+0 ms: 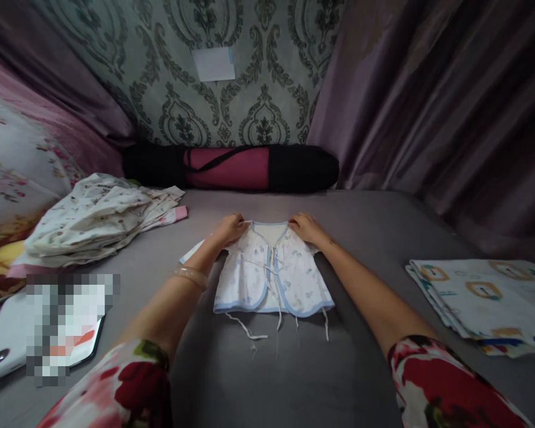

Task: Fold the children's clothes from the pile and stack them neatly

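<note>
A small white baby top [245, 273] with blue trim and thin white ties lies spread on the grey sheet [267, 368], its neck opening at the far side. My left hand [232, 229] is at its left shoulder, fingers closed on the cloth. At the right shoulder my right hand [305, 228] has its fingers bent round the fabric. The top's left sleeve shows partly beyond my left forearm; the right sleeve is mostly hidden by my right hand and arm. Several loose ties hang past the bottom hem.
Crumpled printed clothes [102, 214] are piled at the left, with a phone-like device [9, 333] in front, partly pixelated. Folded printed cloth [485, 297] lies at the right. A black and pink long bag [232, 168] rests against the wall at the back.
</note>
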`<state>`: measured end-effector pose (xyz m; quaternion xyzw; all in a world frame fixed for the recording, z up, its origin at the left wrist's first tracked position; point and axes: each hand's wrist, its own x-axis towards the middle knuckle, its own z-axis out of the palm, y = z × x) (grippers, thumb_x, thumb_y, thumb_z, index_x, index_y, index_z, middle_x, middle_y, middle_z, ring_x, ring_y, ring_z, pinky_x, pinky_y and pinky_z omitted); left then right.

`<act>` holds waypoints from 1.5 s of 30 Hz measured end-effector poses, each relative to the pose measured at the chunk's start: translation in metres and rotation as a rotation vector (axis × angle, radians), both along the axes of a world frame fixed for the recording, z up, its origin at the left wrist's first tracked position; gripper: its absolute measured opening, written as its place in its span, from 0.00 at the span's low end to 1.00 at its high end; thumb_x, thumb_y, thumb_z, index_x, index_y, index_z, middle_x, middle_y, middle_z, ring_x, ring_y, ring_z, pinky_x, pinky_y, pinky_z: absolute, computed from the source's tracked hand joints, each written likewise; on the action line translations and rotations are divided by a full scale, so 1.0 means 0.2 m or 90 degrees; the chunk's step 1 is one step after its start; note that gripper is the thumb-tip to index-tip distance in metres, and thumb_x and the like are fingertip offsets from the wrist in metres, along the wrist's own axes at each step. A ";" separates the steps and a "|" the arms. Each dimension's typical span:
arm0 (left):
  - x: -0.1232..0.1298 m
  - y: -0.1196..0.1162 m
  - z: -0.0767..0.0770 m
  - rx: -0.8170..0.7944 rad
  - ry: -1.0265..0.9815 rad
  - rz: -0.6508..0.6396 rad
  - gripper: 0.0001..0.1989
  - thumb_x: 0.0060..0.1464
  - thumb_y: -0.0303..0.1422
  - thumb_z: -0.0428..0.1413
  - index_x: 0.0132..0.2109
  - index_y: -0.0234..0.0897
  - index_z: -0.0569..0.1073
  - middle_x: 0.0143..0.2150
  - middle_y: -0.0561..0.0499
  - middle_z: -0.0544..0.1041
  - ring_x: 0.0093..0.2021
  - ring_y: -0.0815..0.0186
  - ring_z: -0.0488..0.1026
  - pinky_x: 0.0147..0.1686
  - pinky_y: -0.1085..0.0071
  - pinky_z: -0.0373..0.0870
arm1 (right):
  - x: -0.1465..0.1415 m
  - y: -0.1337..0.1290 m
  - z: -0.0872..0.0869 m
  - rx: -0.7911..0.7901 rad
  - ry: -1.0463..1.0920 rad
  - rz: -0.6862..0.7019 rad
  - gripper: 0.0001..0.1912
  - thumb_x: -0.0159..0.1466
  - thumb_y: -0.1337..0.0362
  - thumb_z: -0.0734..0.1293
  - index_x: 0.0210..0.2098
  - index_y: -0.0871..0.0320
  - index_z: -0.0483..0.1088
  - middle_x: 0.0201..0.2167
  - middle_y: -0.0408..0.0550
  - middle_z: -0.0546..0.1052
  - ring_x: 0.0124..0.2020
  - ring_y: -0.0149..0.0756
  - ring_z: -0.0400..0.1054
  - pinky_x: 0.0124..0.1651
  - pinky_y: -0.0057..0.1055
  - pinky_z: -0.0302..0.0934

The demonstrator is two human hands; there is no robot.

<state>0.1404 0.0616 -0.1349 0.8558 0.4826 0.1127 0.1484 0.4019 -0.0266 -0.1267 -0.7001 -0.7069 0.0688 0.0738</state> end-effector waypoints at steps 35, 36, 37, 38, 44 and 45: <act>0.64 -0.39 -0.22 0.156 -0.109 -0.195 0.15 0.60 0.26 0.45 0.52 0.31 0.68 0.55 0.36 0.71 0.58 0.57 0.68 0.60 0.58 0.64 | 0.21 -0.60 0.15 -0.226 0.033 -0.159 0.16 0.54 0.70 0.68 0.43 0.60 0.74 0.45 0.56 0.77 0.40 0.39 0.73 0.36 0.27 0.61; 0.63 -0.40 -0.24 0.169 -0.105 -0.191 0.16 0.60 0.25 0.44 0.53 0.31 0.68 0.57 0.36 0.70 0.59 0.57 0.67 0.61 0.58 0.62 | 0.23 -0.60 0.15 -0.228 0.039 -0.162 0.16 0.53 0.71 0.67 0.42 0.60 0.75 0.43 0.55 0.78 0.39 0.39 0.73 0.35 0.27 0.60; 0.63 -0.40 -0.25 0.179 -0.100 -0.189 0.17 0.60 0.25 0.44 0.54 0.30 0.67 0.58 0.35 0.69 0.61 0.57 0.65 0.62 0.58 0.61 | 0.25 -0.60 0.15 -0.229 0.051 -0.164 0.15 0.53 0.72 0.66 0.41 0.59 0.76 0.40 0.54 0.79 0.38 0.39 0.73 0.35 0.27 0.60; 0.63 -0.40 -0.26 0.186 -0.094 -0.187 0.17 0.60 0.25 0.44 0.55 0.30 0.67 0.59 0.35 0.69 0.62 0.57 0.65 0.62 0.58 0.60 | 0.28 -0.60 0.14 -0.224 0.070 -0.166 0.15 0.53 0.72 0.66 0.40 0.59 0.76 0.37 0.53 0.80 0.36 0.39 0.74 0.34 0.27 0.60; 0.63 -0.40 -0.27 0.201 -0.084 -0.172 0.18 0.60 0.25 0.44 0.56 0.30 0.66 0.60 0.35 0.68 0.63 0.57 0.64 0.64 0.59 0.59 | 0.51 -0.56 0.02 0.083 0.188 -0.332 0.16 0.62 0.67 0.62 0.47 0.59 0.74 0.43 0.54 0.79 0.43 0.39 0.73 0.42 0.27 0.62; 0.63 -0.40 -0.27 0.202 -0.083 -0.171 0.18 0.60 0.25 0.44 0.56 0.30 0.66 0.60 0.36 0.69 0.63 0.57 0.64 0.64 0.59 0.59 | 0.53 -0.55 0.00 0.132 0.203 -0.376 0.17 0.63 0.66 0.62 0.50 0.61 0.72 0.44 0.55 0.78 0.44 0.39 0.73 0.43 0.28 0.62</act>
